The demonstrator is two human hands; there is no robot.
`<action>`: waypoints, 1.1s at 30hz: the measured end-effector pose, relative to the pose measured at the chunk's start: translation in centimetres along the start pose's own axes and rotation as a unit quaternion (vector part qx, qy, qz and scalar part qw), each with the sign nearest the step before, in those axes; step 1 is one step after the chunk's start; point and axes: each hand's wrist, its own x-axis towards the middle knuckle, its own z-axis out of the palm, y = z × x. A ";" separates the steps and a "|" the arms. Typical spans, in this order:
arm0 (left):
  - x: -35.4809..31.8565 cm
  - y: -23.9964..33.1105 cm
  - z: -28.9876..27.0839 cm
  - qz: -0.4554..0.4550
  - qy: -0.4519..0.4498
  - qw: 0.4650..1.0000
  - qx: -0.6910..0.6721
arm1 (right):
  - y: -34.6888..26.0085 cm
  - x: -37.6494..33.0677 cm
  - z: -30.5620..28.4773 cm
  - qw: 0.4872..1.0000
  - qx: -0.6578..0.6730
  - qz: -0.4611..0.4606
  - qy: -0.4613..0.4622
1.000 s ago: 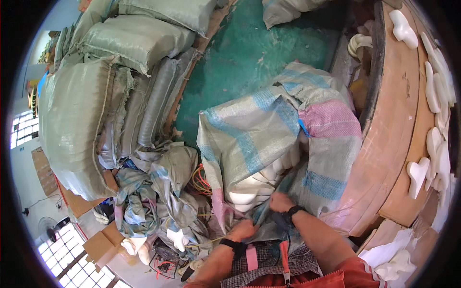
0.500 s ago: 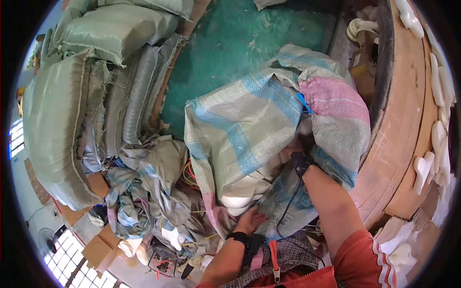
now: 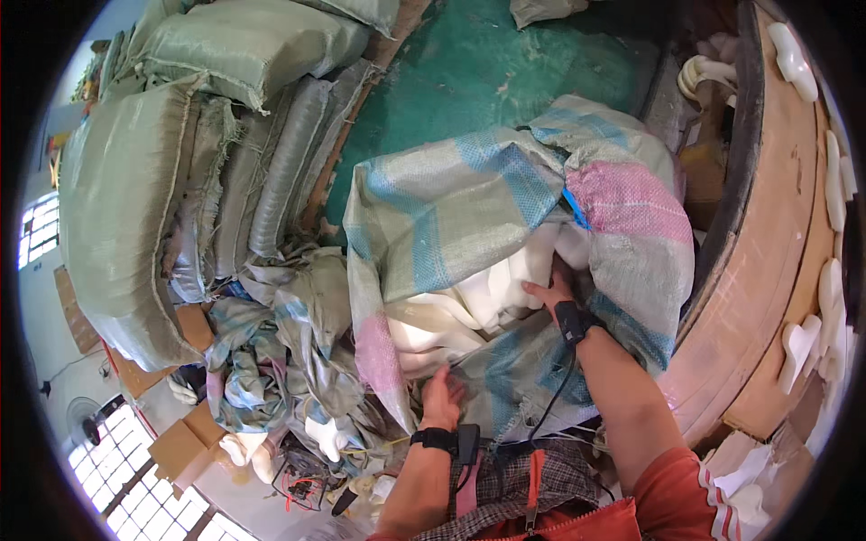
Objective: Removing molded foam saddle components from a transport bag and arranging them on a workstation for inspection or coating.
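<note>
A big woven sack (image 3: 469,198) with blue, pink and pale checks lies open in front of me on the green floor. White moulded foam pieces (image 3: 469,302) fill its mouth. My right hand (image 3: 552,290) reaches into the sack and rests among the white pieces; its fingers are partly hidden. My left hand (image 3: 440,398) grips the sack's lower rim near the mouth. Both wrists carry black bands.
Stuffed green-grey sacks (image 3: 126,198) are stacked at the left. Crumpled empty sacks (image 3: 262,361) lie beside them, with cardboard boxes (image 3: 180,446) lower left. A curved wooden bench (image 3: 767,261) with white shaped pieces (image 3: 798,343) on it runs along the right.
My right hand has moved up from the sack's lower rim and gone deeper into the sack among the white pieces. My left hand has stayed on the rim.
</note>
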 end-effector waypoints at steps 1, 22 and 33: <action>-1.1 0.6 1.0 -0.009 -0.005 0.998 0.069 | 0.9 0.2 -0.2 0.998 0.062 -0.005 0.013; 5.6 4.3 12.0 0.133 -0.088 0.987 -0.004 | -8.5 -5.2 -1.7 0.934 0.335 0.102 -0.074; -8.0 3.4 12.5 0.236 -0.050 0.970 -0.003 | -12.3 -17.5 -7.0 0.974 0.215 0.022 -0.066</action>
